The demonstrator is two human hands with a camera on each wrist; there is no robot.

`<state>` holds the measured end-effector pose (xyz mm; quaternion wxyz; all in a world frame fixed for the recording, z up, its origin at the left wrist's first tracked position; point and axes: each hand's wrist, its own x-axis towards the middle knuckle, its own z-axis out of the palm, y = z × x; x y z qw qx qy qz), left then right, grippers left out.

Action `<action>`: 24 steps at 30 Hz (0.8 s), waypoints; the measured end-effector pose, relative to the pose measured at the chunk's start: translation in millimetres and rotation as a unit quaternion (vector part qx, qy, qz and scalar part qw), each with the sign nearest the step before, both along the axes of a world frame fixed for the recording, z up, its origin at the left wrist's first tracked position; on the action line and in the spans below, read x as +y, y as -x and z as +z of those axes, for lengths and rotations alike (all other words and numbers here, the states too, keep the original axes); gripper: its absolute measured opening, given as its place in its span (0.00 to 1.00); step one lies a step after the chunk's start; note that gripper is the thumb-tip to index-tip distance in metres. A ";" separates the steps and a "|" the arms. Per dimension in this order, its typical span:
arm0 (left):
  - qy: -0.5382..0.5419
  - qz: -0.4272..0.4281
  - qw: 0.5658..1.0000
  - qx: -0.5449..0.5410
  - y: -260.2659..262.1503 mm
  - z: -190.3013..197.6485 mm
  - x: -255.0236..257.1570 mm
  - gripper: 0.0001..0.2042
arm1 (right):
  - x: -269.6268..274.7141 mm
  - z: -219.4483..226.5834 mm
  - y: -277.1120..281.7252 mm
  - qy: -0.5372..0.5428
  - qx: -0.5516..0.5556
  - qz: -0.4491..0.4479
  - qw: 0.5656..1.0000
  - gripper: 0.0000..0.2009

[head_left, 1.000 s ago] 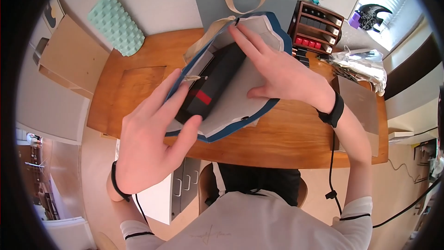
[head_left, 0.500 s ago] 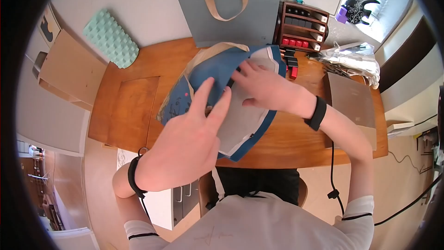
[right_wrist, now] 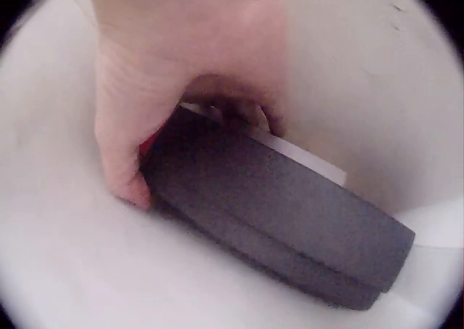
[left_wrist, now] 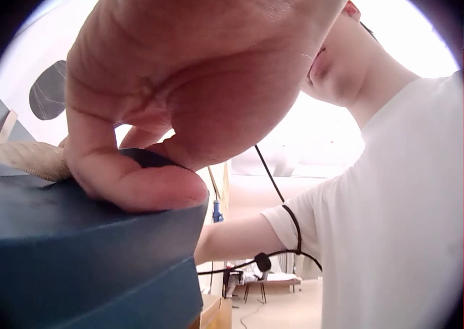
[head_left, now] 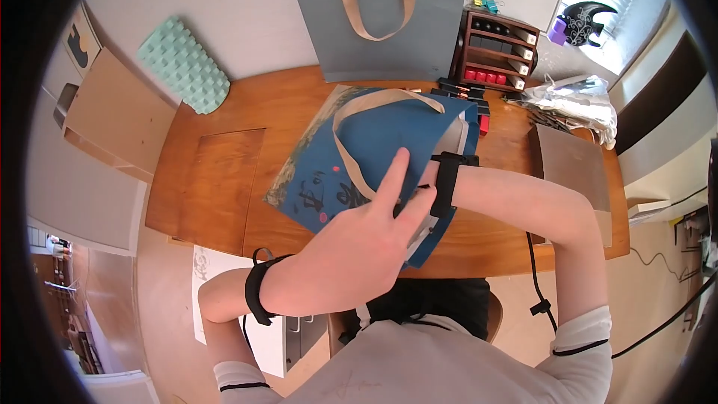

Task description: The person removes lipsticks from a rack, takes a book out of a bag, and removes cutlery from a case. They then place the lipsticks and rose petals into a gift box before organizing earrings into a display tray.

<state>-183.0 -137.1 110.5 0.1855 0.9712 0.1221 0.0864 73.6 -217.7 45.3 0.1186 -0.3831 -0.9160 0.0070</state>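
Note:
A blue paper bag (head_left: 389, 131) with a beige ribbon handle (head_left: 345, 150) lies tilted on the desk, its mouth toward the right. My left hand (head_left: 344, 254) grips the edge of the mouth, fingers bent over the blue paper (left_wrist: 109, 249) in the left wrist view. Sunk into the bag to the wrist, my right hand is hidden in the head view. The right wrist view has this right hand (right_wrist: 188, 46) inside the pale interior, thumb and fingers around a dark grey box (right_wrist: 283, 198). A red patch shows beside the thumb, and a white strip (right_wrist: 312, 161) along the box's far side.
Behind the bag stands a large grey paper bag (head_left: 374, 45). A small wooden shelf (head_left: 499, 49), a silvery plastic bundle (head_left: 580, 105) and a flat brown box (head_left: 572, 179) are on the right. A mint bumpy roller (head_left: 183, 63) leans at the back left of the desk (head_left: 202, 179).
My right hand has gone deeper into the blue bag, out of the head view. The bag has tipped so its printed front faces up, and my left hand has moved right along its edge.

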 end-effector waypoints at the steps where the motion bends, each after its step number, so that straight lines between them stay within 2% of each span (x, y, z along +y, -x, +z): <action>1: 0.004 -0.005 1.000 0.003 0.2 -1.6 0.3 0.32 | -7.2 2.9 -6.9 0.010 -0.007 -0.006 1.000 0.32; 3: 0.052 0.030 0.997 0.041 -0.4 3.3 -0.5 0.32 | -19.0 7.1 -19.8 0.022 -0.016 -0.017 0.999 0.31; 9: 0.066 -0.005 0.996 0.055 1.7 0.9 6.2 0.32 | -20.4 8.4 -24.1 0.021 -0.015 -0.015 1.000 0.28; 12: 0.067 -0.003 0.993 0.102 -1.2 6.7 5.5 0.31 | 2.1 3.7 -12.3 0.002 -0.005 0.009 1.000 0.27; 18: 0.025 -0.002 0.998 0.053 10.5 5.5 7.7 0.26 | 86.7 -13.6 23.1 -0.040 0.029 0.058 0.997 0.24; 20: 0.020 0.003 0.997 0.070 12.4 10.7 5.8 0.26 | 111.7 -21.5 32.1 -0.039 0.042 0.073 0.996 0.24; 24: 0.008 0.003 0.994 0.109 15.6 23.6 4.0 0.25 | 132.3 -29.9 41.9 -0.015 0.051 0.099 0.994 0.22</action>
